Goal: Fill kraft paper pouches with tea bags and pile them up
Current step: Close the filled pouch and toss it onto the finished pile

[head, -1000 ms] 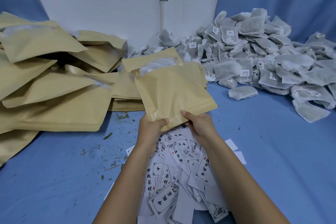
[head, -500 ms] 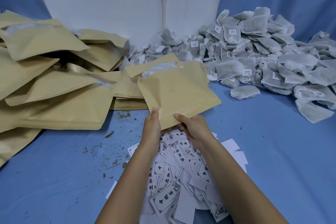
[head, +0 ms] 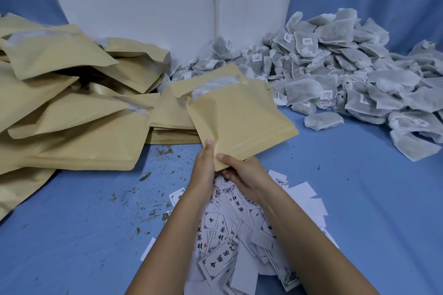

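Both hands hold one kraft paper pouch (head: 239, 122) by its bottom corner, above the blue table. My left hand (head: 206, 167) pinches the corner's left side, with the thumb on the front. My right hand (head: 244, 172) grips the same corner from the right and beneath. The pouch tilts away from me, and white tea bag material shows in its open mouth. A large heap of white tea bags (head: 347, 74) lies at the back right. Filled kraft pouches (head: 72, 112) are piled at the left.
A flat stack of unfilled kraft pouches (head: 172, 132) lies behind the held pouch. Printed white paper labels (head: 239, 235) are scattered under my forearms. Loose tea crumbs (head: 148, 199) dot the blue cloth at centre left. A white wall with a pipe (head: 217, 7) stands behind.
My left hand has shifted along the pouch's corner so that its thumb now lies on the front. The pouch stays held at about the same place.
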